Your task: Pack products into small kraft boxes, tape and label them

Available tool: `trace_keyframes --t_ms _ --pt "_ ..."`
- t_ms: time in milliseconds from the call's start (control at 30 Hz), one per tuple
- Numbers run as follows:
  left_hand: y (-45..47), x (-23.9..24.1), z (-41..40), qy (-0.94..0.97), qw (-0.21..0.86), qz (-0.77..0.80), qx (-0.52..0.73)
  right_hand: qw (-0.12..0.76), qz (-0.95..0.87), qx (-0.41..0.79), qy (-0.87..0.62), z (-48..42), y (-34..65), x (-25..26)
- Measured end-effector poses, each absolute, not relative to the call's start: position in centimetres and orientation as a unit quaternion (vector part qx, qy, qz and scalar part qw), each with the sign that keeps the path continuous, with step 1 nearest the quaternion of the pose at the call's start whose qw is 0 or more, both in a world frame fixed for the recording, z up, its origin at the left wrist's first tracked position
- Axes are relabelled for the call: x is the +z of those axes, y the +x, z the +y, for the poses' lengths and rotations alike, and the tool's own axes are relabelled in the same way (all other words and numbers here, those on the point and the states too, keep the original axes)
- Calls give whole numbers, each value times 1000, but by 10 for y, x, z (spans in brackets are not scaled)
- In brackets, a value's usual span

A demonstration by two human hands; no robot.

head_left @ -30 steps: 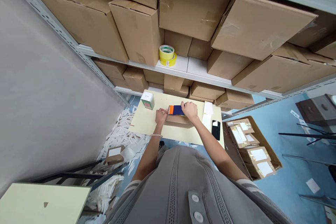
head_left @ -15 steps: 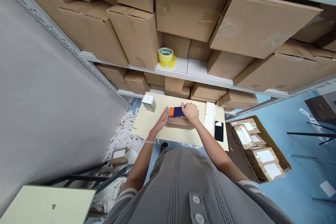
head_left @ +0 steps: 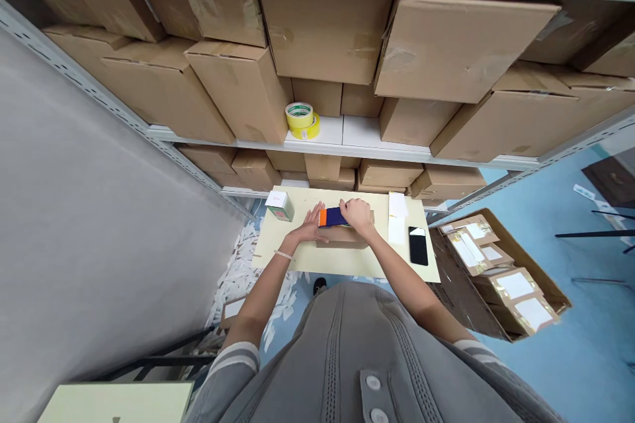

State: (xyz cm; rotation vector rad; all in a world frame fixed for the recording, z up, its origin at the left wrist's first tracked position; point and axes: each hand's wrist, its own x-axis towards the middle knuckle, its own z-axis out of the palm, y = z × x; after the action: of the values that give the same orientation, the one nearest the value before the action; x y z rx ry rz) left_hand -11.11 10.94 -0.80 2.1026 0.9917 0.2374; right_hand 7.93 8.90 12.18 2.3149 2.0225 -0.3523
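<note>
On the cream table (head_left: 297, 261) lies a small cardboard box (head_left: 342, 236), set lengthwise across in front of me. My right hand (head_left: 356, 213) is closed around a dark blue and orange tape dispenser (head_left: 334, 216), which rests along the top of the box. The dispenser's orange end points left; its roll is mostly hidden by my fingers. At the box's left end my left hand (head_left: 310, 226) lies with fingers stretched out and thumb apart, touching the box's side.
A small green and white box (head_left: 280, 205) stands at the table's left. White papers (head_left: 397, 218) and a black phone (head_left: 418, 246) lie at the right. Yellow tape rolls (head_left: 302, 121) sit on the shelf among cartons. A big open carton (head_left: 520, 248) on the floor holds labelled parcels.
My left hand has opened wider, its thumb now reaching over the front of the box. The right hand and the tape dispenser stay nearly in place on the box. My view has tilted up slightly.
</note>
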Motion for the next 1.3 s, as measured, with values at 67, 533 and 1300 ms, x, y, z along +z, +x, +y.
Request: trace_keyframes --t_ms 67,533,1300 --pt "-112 -8 109 824 399 389 98 26 652 -119 748 89 79 122" --pt "-114 -7 101 783 461 386 161 30 656 -124 744 86 92 137" --pt "-109 8 108 810 431 385 103 134 589 -92 792 51 286 131"
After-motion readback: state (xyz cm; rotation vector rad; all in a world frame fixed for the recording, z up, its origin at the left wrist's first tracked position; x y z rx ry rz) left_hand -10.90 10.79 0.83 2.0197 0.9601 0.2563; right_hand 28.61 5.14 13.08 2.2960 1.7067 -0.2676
